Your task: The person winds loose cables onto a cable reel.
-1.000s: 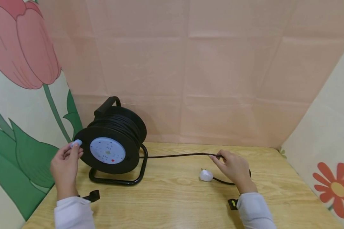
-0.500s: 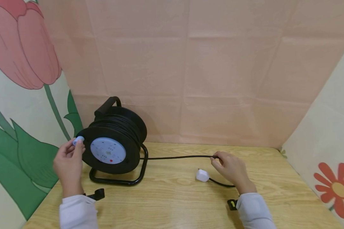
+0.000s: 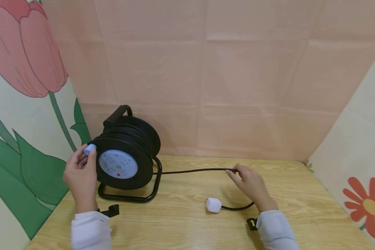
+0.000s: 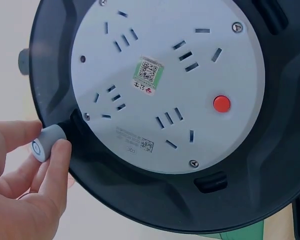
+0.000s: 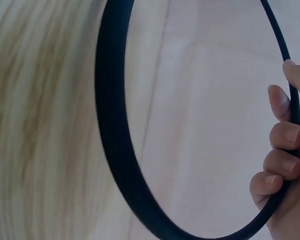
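Observation:
A black cable reel (image 3: 125, 152) stands on its tube frame at the left of the table, wound with black cable. Its light socket panel (image 4: 165, 85) carries a red button (image 4: 221, 104). My left hand (image 3: 82, 177) pinches the reel's small grey-blue crank knob (image 4: 49, 142) between thumb and fingers, at the disc's left edge. From the reel a length of cable (image 3: 193, 171) runs right, nearly straight, into my right hand (image 3: 251, 184). In the right wrist view, fingers (image 5: 285, 165) curl round the cable, which loops below. The white plug (image 3: 214, 205) at its end is near the tabletop.
The wooden table (image 3: 181, 222) meets a pink cloth backdrop (image 3: 237, 86) behind. Flower-printed panels (image 3: 362, 139) flank both sides, the left one close to the reel. A black carrying handle (image 3: 115, 116) tops the reel. Each wrist wears a black strap mount.
My left hand has moved the knob up and right around the disc, turning the panel. The plug has slid left and toward me, while the right hand has stayed nearly in place.

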The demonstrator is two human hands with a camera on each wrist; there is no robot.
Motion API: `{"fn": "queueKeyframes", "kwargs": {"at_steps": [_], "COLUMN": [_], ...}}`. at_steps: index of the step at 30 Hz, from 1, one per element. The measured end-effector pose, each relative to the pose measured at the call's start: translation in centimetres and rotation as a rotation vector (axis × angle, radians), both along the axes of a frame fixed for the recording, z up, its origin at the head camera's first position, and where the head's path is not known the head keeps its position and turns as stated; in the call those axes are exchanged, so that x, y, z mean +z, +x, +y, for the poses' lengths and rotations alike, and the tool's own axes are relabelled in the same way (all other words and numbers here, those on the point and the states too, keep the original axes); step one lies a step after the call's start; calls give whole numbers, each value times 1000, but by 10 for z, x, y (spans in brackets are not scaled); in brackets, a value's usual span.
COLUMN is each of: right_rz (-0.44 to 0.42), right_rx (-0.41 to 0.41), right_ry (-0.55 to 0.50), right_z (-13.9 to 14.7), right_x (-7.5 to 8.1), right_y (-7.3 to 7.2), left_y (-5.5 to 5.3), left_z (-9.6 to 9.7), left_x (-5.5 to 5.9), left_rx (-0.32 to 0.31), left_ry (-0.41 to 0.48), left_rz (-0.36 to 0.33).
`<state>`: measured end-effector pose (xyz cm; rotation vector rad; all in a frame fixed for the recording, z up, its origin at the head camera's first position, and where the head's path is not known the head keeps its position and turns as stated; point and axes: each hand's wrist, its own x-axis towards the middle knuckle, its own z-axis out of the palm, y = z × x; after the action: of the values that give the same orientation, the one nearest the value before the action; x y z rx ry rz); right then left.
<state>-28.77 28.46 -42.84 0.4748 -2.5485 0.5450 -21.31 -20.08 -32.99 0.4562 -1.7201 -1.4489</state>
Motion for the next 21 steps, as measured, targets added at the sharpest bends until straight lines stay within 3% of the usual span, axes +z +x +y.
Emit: {"fn": "queueKeyframes", "kwargs": {"at_steps": [4, 7, 14, 21], "right_rz": [2, 1, 184, 223], "right_rx": [35, 7, -238, -376], "right_ry": [-58, -105, -110, -77], "right_z": [2, 7, 26, 40], "right_x": [1, 4, 12, 21], "right_y": [-3, -4, 3, 9], "left_y": [-2, -4, -3, -5], "left_z": [-1, -3, -7, -10], "left_x": [0, -1, -4, -8], "left_rx": [3, 3, -4, 1], "left_ry": [3, 6, 19, 4], "left_rz": [9, 16, 27, 31]}}
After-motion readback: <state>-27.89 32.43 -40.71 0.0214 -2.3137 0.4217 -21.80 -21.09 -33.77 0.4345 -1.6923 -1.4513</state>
